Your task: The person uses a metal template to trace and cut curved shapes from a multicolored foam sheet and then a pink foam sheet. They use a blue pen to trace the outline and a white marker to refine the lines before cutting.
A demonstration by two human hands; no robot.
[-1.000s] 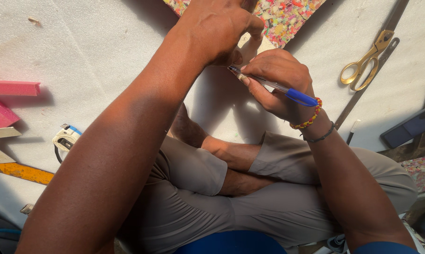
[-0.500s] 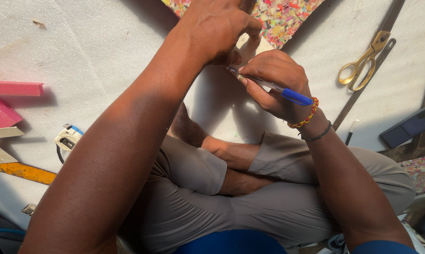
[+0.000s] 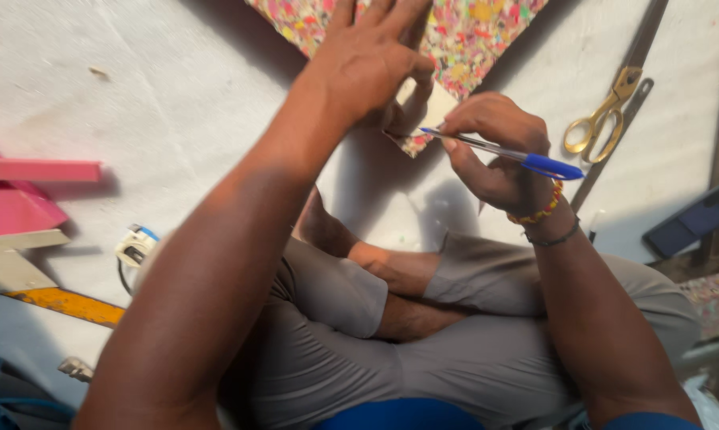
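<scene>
We see our left hand (image 3: 371, 60) at the top centre of the frame, laid flat with fingers spread on a sheet of speckled multicolour paper (image 3: 463, 36); its grip is wide open and holds nothing, only pressing the sheet down on the white floor covering (image 3: 176, 95); our right hand (image 3: 494, 151) sits just right of it, its grip closed around a blue pen (image 3: 502, 151), thumb and fingers pinching the barrel; the pen lies nearly level, its tip touching the lower corner of the paper near a pale strip (image 3: 435, 103) under the left thumb, its blue cap end pointing right; a beaded bracelet (image 3: 538, 211) circles the right wrist. Gold scissors (image 3: 602, 119) lie at the upper right, well apart from the hands; pink boards (image 3: 25, 187) rest at the left edge; a yellow ruler (image 3: 69, 304) lies below them; our crossed legs fill the lower middle.
</scene>
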